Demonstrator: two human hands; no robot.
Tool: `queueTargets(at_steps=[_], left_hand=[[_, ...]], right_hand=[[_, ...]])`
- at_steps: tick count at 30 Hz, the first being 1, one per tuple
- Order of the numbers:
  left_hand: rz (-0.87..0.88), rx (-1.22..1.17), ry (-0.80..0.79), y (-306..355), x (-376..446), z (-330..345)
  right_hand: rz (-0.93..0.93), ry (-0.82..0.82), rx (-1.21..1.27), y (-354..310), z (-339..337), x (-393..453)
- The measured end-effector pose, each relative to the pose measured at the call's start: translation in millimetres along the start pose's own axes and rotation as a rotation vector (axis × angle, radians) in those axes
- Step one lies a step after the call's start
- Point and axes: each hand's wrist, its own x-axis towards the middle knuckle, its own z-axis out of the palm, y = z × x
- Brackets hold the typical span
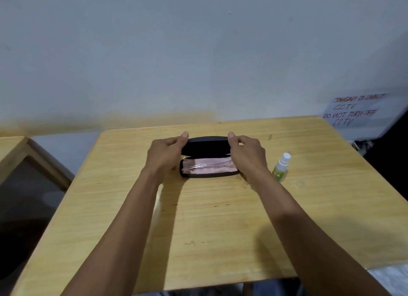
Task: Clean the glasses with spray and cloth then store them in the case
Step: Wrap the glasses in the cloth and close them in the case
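Glasses [206, 166] lie inside the open black case [207, 156] at the middle of the wooden tabletop [220, 218], on top of a pink cloth [209, 168] that fills the case's lower half. I can only make out a clear frame and faint glints; the lenses and temples blur into the cloth, so I cannot tell how they are folded. Both ends of the case are hidden behind my hands, and its hinge line is mostly in shadow.

My left hand [164, 154] grips the left end of the raised lid, thumb on the near side and fingertips over the top edge. My right hand [247, 153] does the same at the right end, closed on the lid. Both forearms reach straight forward from the bottom of the view, wrists low over the tabletop.

Near my right wrist stands a small spray bottle [280, 168] with a white cap and green label, whose print is too small to read. On the wall at far right hangs a handwritten paper sign [355, 110], its right edge cut off.
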Motion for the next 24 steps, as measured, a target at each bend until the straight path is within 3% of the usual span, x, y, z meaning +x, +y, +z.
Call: queueTargets(at_steps=[7, 14, 24], left_hand=[[-0.023, -0.058, -0.147, -8, 9, -6], [0.064, -0.092, -0.148, -22, -5, -7], [0.206, 0.052, -0.195, -35, -24, -7]], right_hand=[[0.025, -0.093, 0.154, 14, -8, 9], [0.025, -0.148, 0.320, 32, -6, 5], [-0.124, -0.131, 0.227, 51, -8, -13]])
